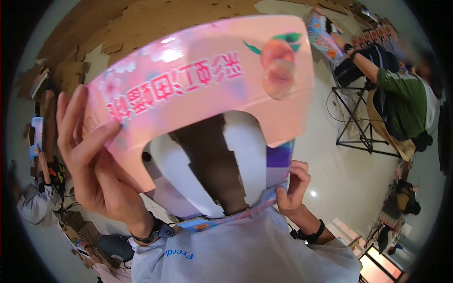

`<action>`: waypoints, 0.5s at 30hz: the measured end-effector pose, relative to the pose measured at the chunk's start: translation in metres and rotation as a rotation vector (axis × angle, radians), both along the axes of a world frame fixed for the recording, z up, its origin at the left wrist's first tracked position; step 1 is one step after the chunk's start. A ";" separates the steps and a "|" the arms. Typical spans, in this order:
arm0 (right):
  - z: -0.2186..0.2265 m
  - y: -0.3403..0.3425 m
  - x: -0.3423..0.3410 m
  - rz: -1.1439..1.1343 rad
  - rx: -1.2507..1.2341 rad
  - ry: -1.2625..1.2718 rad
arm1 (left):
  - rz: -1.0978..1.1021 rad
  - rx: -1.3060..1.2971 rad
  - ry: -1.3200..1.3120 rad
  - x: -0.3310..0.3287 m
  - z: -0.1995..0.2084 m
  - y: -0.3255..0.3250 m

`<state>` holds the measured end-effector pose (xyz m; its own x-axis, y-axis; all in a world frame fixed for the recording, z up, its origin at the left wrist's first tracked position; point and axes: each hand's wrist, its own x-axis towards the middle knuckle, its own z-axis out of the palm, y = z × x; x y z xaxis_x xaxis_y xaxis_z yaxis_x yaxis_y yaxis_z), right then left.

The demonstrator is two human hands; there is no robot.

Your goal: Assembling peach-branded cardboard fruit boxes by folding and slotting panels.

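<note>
A peach-pink printed cardboard carton (198, 89) is held up close in front of me, with peach pictures and pink lettering on its face. A large arched cutout in that panel lets me see between its white inner walls down to brown cardboard. My left hand (101, 160) grips the carton's left end, thumb on the printed face and fingers partly spread along the edge. Lower down on the right, my right hand (293, 188) pinches the carton's near edge, where a blue and purple side shows. Its fingertips are partly hidden behind the board.
At the right a person in a green top (408, 96) handles a similar carton (325, 42) beside a black metal frame stand (361, 122). Another person in grey (37, 205) is at the left. Flattened brown cardboard (113, 28) lies along the far side.
</note>
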<state>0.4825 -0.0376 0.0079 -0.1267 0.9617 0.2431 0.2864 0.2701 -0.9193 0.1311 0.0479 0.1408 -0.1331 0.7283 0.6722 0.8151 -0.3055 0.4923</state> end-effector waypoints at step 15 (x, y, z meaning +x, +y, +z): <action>0.180 0.155 -0.146 0.559 0.791 -0.491 | -0.111 -0.245 -0.701 0.027 -0.059 -0.052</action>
<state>0.3370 0.1178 0.1881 -0.7509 0.3306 0.5717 0.2277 0.9422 -0.2458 0.1578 -0.0044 0.0817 -0.3875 0.8802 0.2740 0.2567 -0.1824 0.9491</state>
